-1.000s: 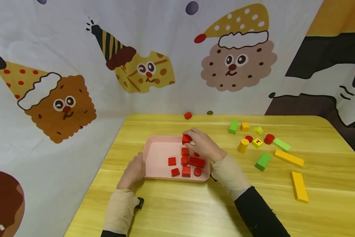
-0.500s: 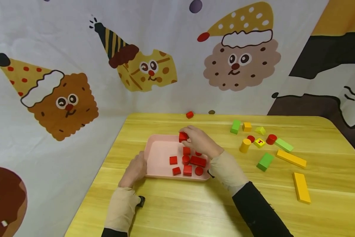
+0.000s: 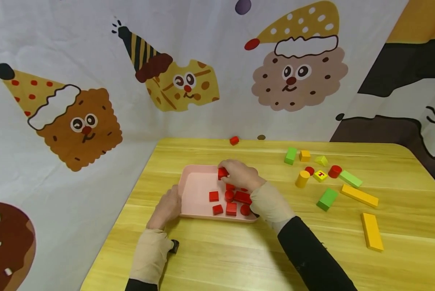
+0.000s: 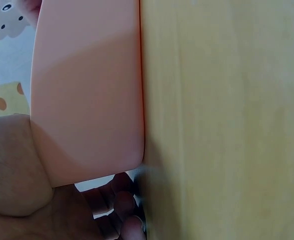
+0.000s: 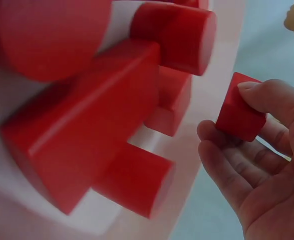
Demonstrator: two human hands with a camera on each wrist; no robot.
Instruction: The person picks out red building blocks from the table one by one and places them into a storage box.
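My right hand (image 3: 242,174) pinches a red block (image 3: 222,173) between thumb and fingers, over the back part of a pink tray (image 3: 193,198). In the right wrist view, the thumb presses one face of that block (image 5: 239,112) and the fingers lie below it. At the tray's left end, my left hand (image 3: 167,207) holds the side. The left wrist view shows its thumb at the rim and curled fingers near the corner of the tray wall (image 4: 86,95). Several red blocks lie in the tray's right half, among them a long one (image 3: 242,197) and a cylinder (image 3: 244,209).
Another red block (image 3: 234,140) lies at the table's back edge. To the right are scattered green, yellow, orange and red blocks, including a green block (image 3: 327,199), an orange cylinder (image 3: 302,179) and a long orange bar (image 3: 372,232). A printed cloth (image 3: 232,121) hangs behind.
My right hand has moved slightly left with the red block, then lowered a little toward the tray. The left hand keeps its place at the tray. The head view has shifted slightly.
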